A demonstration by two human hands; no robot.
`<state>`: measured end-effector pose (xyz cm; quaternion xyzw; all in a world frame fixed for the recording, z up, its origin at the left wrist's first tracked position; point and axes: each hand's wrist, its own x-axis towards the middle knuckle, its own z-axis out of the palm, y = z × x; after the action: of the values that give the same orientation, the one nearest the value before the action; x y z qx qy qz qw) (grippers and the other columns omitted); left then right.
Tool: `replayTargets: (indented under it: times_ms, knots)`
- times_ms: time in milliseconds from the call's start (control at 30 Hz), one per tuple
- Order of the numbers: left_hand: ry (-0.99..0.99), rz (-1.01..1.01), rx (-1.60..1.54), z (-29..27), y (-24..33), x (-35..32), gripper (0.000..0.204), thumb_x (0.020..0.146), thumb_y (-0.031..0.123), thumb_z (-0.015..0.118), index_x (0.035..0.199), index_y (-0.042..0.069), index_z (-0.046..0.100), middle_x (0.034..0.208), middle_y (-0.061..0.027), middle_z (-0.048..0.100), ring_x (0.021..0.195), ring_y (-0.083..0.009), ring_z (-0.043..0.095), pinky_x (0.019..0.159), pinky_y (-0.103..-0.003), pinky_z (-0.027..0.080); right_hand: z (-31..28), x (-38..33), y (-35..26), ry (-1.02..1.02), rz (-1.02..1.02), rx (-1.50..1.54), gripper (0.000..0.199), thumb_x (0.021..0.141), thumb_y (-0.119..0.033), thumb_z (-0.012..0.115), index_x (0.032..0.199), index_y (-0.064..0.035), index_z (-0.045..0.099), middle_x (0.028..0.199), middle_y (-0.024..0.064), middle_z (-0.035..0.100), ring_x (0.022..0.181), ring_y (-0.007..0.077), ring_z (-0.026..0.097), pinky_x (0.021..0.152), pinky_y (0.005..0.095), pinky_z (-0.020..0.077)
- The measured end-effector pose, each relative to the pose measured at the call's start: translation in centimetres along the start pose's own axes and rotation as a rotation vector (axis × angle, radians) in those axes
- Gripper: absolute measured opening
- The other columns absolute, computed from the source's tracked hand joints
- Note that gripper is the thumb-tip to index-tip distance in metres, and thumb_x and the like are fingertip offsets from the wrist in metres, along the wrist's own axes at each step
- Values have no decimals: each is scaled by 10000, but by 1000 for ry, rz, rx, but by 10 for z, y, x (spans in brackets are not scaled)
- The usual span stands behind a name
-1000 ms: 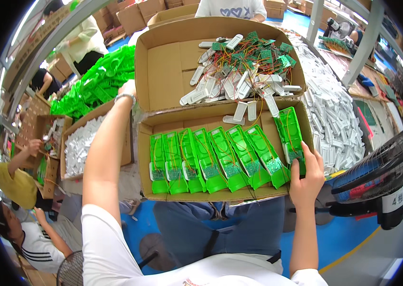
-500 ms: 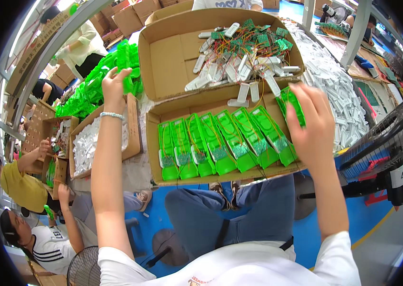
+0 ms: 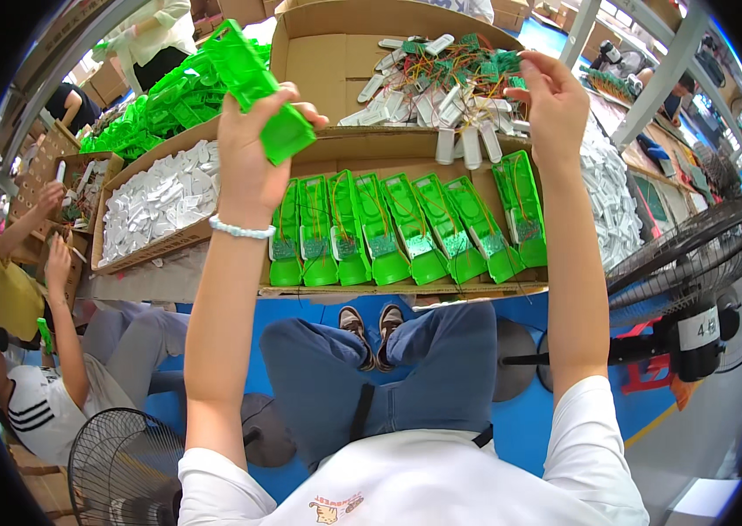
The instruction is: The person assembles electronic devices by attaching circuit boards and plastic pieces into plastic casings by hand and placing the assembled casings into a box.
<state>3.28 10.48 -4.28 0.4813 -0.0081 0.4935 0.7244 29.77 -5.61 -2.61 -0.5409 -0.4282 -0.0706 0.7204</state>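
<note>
My left hand (image 3: 252, 158) is closed round an empty green plastic housing (image 3: 257, 83), raised over the left end of the front cardboard box. My right hand (image 3: 557, 110) reaches over the right side of the pile in the back box, thumb and fingers pinched at the edge of a green circuit board (image 3: 505, 62). Below, a row of green housings (image 3: 379, 232) lies in the front box, fitted with boards and thin wires. The rightmost housing (image 3: 521, 206) stands slightly apart from the row. White plastic parts (image 3: 423, 107) wired to boards fill much of the back box.
A box of small white parts (image 3: 160, 202) stands at left, beneath a heap of green housings (image 3: 156, 110). Loose white parts (image 3: 607, 202) cover the right side. A black fan (image 3: 695, 272) stands at right, another (image 3: 121, 469) at lower left. Co-workers sit at left.
My left hand has come back from the green heap with a housing. My right hand has let go of the rightmost housing and moved up to the circuit boards. The view has shifted.
</note>
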Motion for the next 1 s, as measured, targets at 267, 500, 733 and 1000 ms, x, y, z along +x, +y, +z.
replayTargets:
  times_ms: [267, 500, 733, 1000]
  knots:
    - [-52, 12, 11, 33, -35, 16, 256, 867, -3, 553, 1095, 62, 456, 859, -112, 586, 716, -252, 647, 653, -409, 562, 34, 11, -36, -104, -227, 591, 194, 926, -28, 566, 1080, 80, 612, 993, 111, 636, 867, 199, 646, 762, 345, 591]
    - [21, 123, 97, 19, -62, 41, 222, 830, 12, 542, 1021, 55, 439, 817, -104, 568, 635, -256, 633, 590, -399, 551, 35, 11, 18, -232, 193, 310, 210, 926, -67, 574, 1095, 42, 634, 1013, 88, 659, 877, 135, 623, 634, 253, 519]
    - [-117, 14, -17, 23, -73, 38, 262, 884, 61, 529, 1115, 67, 403, 807, -90, 560, 629, -241, 635, 580, -401, 548, 31, 5, 5, -405, 288, 628, 192, 911, -69, 604, 1062, 40, 653, 984, 105, 680, 774, 119, 630, 640, 253, 505]
    - [-73, 148, 296, 19, -73, 27, 323, 890, 153, 624, 1106, 42, 411, 840, -98, 590, 647, -206, 630, 552, -337, 541, 53, -18, 6, -545, 180, 191, 181, 878, -6, 626, 1038, 71, 658, 1017, 108, 666, 866, 164, 650, 845, 285, 546]
